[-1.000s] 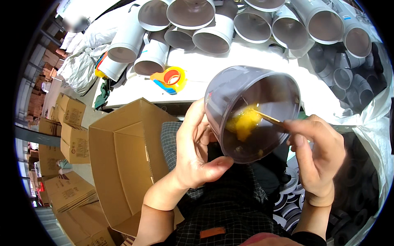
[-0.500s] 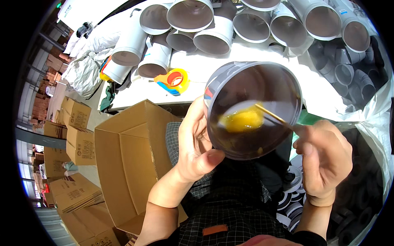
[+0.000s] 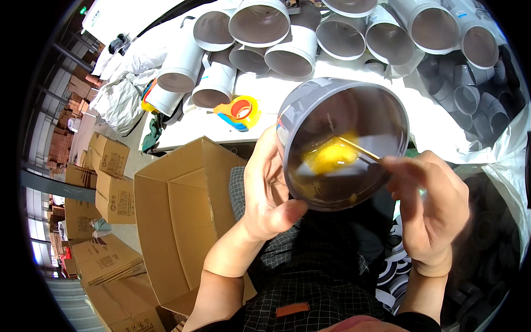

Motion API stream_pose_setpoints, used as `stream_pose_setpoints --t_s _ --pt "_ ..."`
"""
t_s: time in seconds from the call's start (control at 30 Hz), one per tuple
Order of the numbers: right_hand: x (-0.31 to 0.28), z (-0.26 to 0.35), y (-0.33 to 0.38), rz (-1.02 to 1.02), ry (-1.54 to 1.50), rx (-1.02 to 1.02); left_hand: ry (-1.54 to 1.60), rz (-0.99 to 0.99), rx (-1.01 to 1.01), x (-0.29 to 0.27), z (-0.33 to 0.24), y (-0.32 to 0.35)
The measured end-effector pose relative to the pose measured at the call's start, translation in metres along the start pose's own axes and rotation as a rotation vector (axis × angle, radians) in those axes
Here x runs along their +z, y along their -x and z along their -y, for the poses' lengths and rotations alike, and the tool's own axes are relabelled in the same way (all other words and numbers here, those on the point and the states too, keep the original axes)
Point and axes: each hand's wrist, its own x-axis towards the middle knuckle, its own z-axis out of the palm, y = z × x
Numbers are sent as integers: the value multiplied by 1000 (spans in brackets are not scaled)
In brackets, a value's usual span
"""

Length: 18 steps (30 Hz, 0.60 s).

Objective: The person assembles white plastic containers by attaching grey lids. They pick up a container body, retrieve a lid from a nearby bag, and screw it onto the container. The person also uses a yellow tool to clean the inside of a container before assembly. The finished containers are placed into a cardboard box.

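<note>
- Grasping a deep grey container (image 3: pixel 312 119) at its 8 o'clock side, the left fingers (image 3: pixel 291 213) wrap the outer wall, thumb lying below the rim; this left hand (image 3: pixel 259 205) carries it clear of the tabletop (image 3: pixel 265 105).
- Pinched between the right fingers (image 3: pixel 401 166) is a thin pale stick (image 3: pixel 360 149); the right hand (image 3: pixel 434 207) sits at the container's 4 o'clock, and the stick points toward 10 o'clock, its tip at the upper edge of a yellow mass (image 3: pixel 331 156).
- As for progress, the yellow stuff is already inside, and the stick appears to be working at it. I judge the job partway: the mass is gathered in one patch near the middle, toward 7 o'clock, while much of the inner wall looks bare.
- The container itself is round and smooth, dark within, its mouth tilted toward the wearer. The yellow mass is glossy, wet-looking and uneven; a small yellowish spot (image 3: pixel 353 197) shows by the rim near 6 o'clock.
- Farther out, a yellow-and-orange plastic piece (image 3: pixel 246 112) lies at 10 o'clock, grey tubes (image 3: pixel 260 23) at 11 to 1, a bag of grey fittings (image 3: pixel 467 100) past 2, ring parts (image 3: pixel 395 285) at 5, and a cardboard box (image 3: pixel 157 221) at 8.
</note>
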Motion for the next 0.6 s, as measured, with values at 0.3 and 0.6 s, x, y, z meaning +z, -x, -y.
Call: stream_pose_setpoints --t_s 0.3,0.6 --pt "-5 5 -4 118 -25 30 -101 -12 -49 2 -5 0" --pt "-14 17 -3 8 -195 268 -47 12 35 4 -8 -2"
